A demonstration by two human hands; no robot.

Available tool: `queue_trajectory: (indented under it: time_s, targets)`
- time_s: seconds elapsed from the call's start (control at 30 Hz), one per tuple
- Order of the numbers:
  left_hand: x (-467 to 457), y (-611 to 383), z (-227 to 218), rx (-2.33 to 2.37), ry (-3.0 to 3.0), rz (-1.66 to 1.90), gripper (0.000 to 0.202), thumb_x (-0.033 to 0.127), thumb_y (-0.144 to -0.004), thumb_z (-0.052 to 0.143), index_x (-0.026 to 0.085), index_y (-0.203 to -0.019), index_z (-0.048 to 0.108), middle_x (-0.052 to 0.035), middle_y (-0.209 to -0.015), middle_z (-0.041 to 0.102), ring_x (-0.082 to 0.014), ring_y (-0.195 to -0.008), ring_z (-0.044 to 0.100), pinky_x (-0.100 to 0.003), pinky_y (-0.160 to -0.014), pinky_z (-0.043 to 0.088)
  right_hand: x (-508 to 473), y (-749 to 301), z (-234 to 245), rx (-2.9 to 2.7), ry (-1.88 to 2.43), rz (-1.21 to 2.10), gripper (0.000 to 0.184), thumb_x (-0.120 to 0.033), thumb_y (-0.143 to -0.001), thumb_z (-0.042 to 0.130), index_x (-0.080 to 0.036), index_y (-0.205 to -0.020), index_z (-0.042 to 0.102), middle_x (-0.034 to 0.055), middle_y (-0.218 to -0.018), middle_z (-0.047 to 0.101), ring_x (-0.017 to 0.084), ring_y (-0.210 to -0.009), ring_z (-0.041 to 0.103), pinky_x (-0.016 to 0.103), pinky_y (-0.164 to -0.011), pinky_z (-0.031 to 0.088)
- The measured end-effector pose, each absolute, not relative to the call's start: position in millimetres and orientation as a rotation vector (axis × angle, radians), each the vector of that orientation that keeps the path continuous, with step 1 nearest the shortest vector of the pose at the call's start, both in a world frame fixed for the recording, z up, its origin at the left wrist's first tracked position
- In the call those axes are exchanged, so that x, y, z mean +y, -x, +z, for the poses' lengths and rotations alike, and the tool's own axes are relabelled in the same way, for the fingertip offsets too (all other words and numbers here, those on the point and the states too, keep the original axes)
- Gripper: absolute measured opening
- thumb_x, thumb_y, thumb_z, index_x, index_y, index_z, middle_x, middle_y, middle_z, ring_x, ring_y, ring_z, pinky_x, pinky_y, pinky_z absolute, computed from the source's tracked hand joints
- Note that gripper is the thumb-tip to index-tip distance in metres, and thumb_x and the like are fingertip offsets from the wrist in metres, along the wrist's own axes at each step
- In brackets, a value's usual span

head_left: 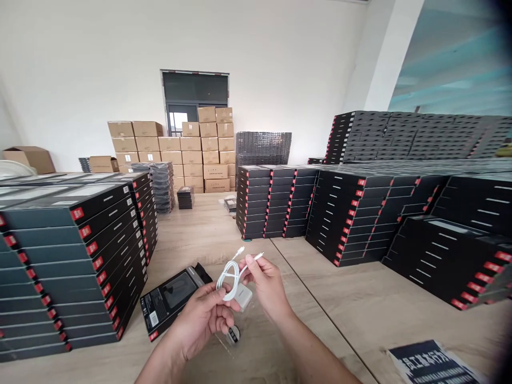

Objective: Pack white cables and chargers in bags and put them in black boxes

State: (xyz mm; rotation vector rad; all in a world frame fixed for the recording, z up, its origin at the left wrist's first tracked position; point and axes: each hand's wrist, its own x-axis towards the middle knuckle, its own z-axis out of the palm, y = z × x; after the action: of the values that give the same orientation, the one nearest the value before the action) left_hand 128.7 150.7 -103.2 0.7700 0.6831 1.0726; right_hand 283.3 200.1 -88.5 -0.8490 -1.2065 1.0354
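Observation:
A white charging cable (229,277), coiled and tied in a loop, is held up over the table. My left hand (204,314) pinches the lower part of the coil between thumb and fingers. Near one of its plug ends, my right hand (264,285) grips the same cable between thumb and forefinger. The other plug points up and free. Just behind the coil is a white charger block (243,297), partly hidden by the hands. To the left lies an open black box (172,298) with its flap raised. Below my left hand is a small dark round item (233,335).
Tall stacks of black boxes with red corners stand at left (112,256) and right (348,218). Brown cartons (192,152) are piled by the far wall. A printed sheet (434,362) lies at the front right. A seam (316,304) crosses the wooden table.

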Motion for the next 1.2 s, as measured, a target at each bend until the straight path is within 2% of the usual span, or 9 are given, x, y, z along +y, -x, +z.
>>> queue_trajectory:
  time_s: [0.17, 0.3, 0.43, 0.57, 0.63, 0.77, 0.87, 1.0, 1.2]
  targets:
    - [153.3, -127.4, -104.7, 0.787, -0.790, 1.068, 0.039, 0.037, -0.075, 0.073, 0.015, -0.099, 0.052, -0.0068, -0.072, 0.071, -0.0131, -0.049, 0.062, -0.020, -0.042, 0.045, 199.8, -284.9, -86.0, -1.286, 0.895, 0.952, 0.041, -0.058, -0.075, 0.069, -0.018, -0.063, 0.069, 0.0020, -0.060, 0.064, 0.015, -0.055, 0.055, 0.027, -0.054, 0.047]
    - [153.6, -130.9, -103.9, 0.865, -0.933, 1.220, 0.044, 0.046, -0.072, 0.075, 0.022, -0.097, 0.048, -0.0034, -0.085, 0.069, -0.0194, -0.074, 0.069, -0.025, -0.055, 0.052, 198.1, -284.4, -83.8, -1.245, 0.923, 0.994, 0.039, -0.055, -0.072, 0.073, -0.019, -0.058, 0.066, 0.0003, -0.052, 0.062, 0.014, -0.047, 0.054, 0.027, -0.049, 0.045]
    - [150.7, -134.4, -102.1, 0.798, -1.124, 1.154, 0.037, 0.055, -0.081, 0.063, 0.018, -0.082, 0.058, -0.0059, -0.096, 0.066, -0.0215, -0.091, 0.065, -0.028, -0.064, 0.054, 195.9, -284.5, -82.3, -1.215, 0.943, 1.015, 0.039, -0.052, -0.071, 0.076, -0.018, -0.055, 0.065, 0.0014, -0.051, 0.064, 0.014, -0.045, 0.056, 0.026, -0.047, 0.044]
    - [150.9, -136.0, -103.3, 0.782, -1.120, 1.156, 0.037, 0.050, -0.078, 0.070, 0.014, -0.087, 0.066, -0.0078, -0.090, 0.067, -0.0201, -0.086, 0.065, -0.025, -0.063, 0.052, 195.9, -284.5, -81.9, -1.206, 0.926, 1.067, 0.041, -0.056, -0.075, 0.070, -0.017, -0.063, 0.067, 0.0034, -0.057, 0.067, 0.015, -0.049, 0.059, 0.025, -0.048, 0.045]
    - [152.1, -134.8, -103.1, 0.719, -0.942, 1.213, 0.033, 0.045, -0.077, 0.073, 0.015, -0.087, 0.064, -0.0086, -0.095, 0.068, -0.0189, -0.083, 0.067, -0.024, -0.060, 0.051, 197.6, -284.6, -82.5, -1.167, 0.892, 1.074, 0.040, -0.058, -0.076, 0.069, -0.018, -0.071, 0.067, 0.0030, -0.063, 0.068, 0.014, -0.050, 0.059, 0.024, -0.047, 0.044]
    - [152.6, -129.6, -99.7, 0.608, -0.693, 1.252, 0.026, 0.036, -0.081, 0.071, 0.015, -0.074, 0.058, -0.0125, -0.102, 0.071, -0.0181, -0.083, 0.069, -0.023, -0.062, 0.052, 201.5, -285.8, -84.6, -1.098, 0.902, 1.031, 0.037, -0.055, -0.073, 0.073, -0.020, -0.075, 0.063, -0.0028, -0.059, 0.060, 0.012, -0.051, 0.055, 0.020, -0.043, 0.038]
    - [151.6, -127.8, -99.4, 0.530, -0.665, 1.185, 0.023, 0.033, -0.086, 0.065, 0.014, -0.075, 0.058, -0.0147, -0.100, 0.072, -0.0184, -0.081, 0.070, -0.023, -0.062, 0.051, 201.1, -285.8, -85.3, -1.240, 0.885, 1.100, 0.037, -0.055, -0.073, 0.072, -0.018, -0.080, 0.069, 0.0005, -0.066, 0.064, 0.014, -0.060, 0.058, 0.022, -0.048, 0.041]
    - [150.5, -129.3, -101.5, 0.496, -0.655, 1.110, 0.022, 0.032, -0.089, 0.060, 0.013, -0.077, 0.059, -0.0167, -0.100, 0.072, -0.0178, -0.076, 0.069, -0.024, -0.061, 0.050, 197.4, -282.8, -84.7, -1.286, 0.807, 1.120, 0.036, -0.053, -0.076, 0.071, -0.017, -0.075, 0.068, 0.0011, -0.070, 0.067, 0.013, -0.060, 0.056, 0.024, -0.056, 0.046]
    - [147.4, -131.4, -101.3, 0.483, -0.658, 1.088, 0.021, 0.030, -0.091, 0.057, 0.013, -0.081, 0.062, -0.0161, -0.100, 0.072, -0.0148, -0.073, 0.067, -0.023, -0.063, 0.050, 196.1, -282.6, -80.8, -1.142, 0.787, 1.161, 0.037, -0.055, -0.078, 0.069, -0.019, -0.072, 0.061, 0.0007, -0.069, 0.068, 0.014, -0.058, 0.060, 0.024, -0.052, 0.045]
